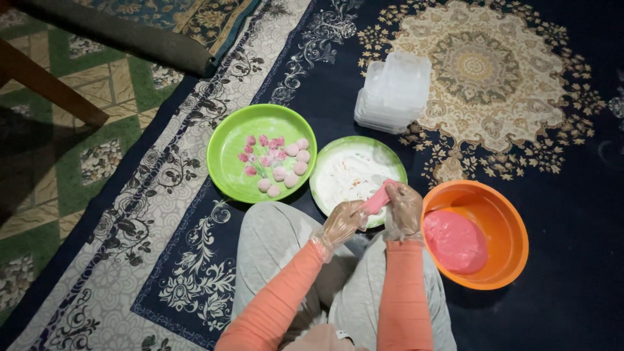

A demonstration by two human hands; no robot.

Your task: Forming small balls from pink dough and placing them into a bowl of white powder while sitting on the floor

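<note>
Both gloved hands, left hand and right hand, pinch a soft pink roll of dough over the floured green round plate, with the orange plastic bowl of pink dough handy at three o'clock and the finished pale pink balls on the green flowered plate at ten o'clock.

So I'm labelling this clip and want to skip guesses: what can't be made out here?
- Pink dough strip, head view: its ends are covered by the left hand and right hand.
- Stack of clear containers: the count is too blurred to tell.
- White plate: its near rim is hidden behind the hands.
- Orange bowl: its depth under the dough lump is unseen.
</note>
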